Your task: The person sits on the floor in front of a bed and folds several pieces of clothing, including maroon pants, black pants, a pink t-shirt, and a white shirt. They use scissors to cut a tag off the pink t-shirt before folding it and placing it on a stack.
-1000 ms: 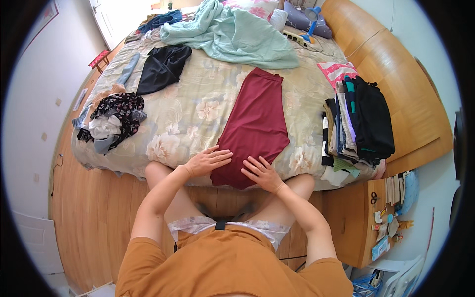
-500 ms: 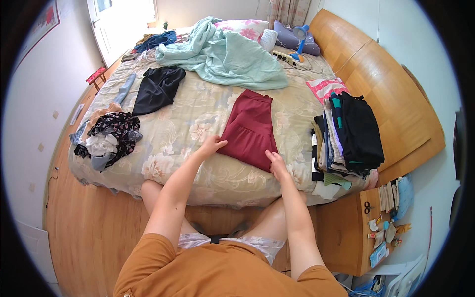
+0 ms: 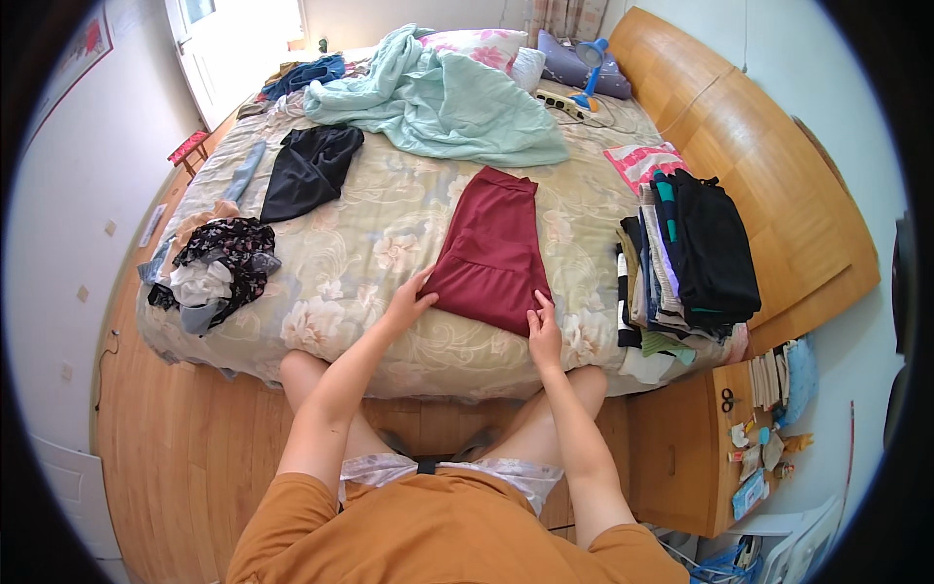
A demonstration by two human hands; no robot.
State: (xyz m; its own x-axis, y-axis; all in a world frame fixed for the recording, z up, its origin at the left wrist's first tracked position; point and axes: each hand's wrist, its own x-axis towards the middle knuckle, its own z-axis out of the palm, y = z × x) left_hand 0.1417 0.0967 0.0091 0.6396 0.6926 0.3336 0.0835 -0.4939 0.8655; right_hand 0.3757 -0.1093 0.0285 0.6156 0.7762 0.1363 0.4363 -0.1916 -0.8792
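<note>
I stand at the end of a bed dressed in a pale floral bedspread (image 3: 326,321), and the dark red garment (image 3: 491,248) lies flat on it in front of me, close to the near edge, waistband pointing away and a crosswise fold line across its lower part. My left hand (image 3: 412,295) is at its near left corner, thumb apart from the fingers; my right hand (image 3: 545,329) touches the near right corner with fingers bent. I cannot tell whether either one pinches the cloth. A heap of crumpled clothes (image 3: 219,265) sits at the left edge of the bed, with a black garment (image 3: 309,173) beyond it, and a tall folded stack (image 3: 715,248) stands to the right, beside the wooden headboard (image 3: 739,156). A rumpled pale green quilt (image 3: 452,112) spreads across the far part, near a floral pillow (image 3: 477,46) and a power strip (image 3: 560,105). The floor (image 3: 185,438) is wood planking. On my right, a nightstand (image 3: 671,457) carries scissors (image 3: 727,399) and small odds and ends; at the far left, a red-topped stool (image 3: 189,148) stands near a white door (image 3: 238,63).
</note>
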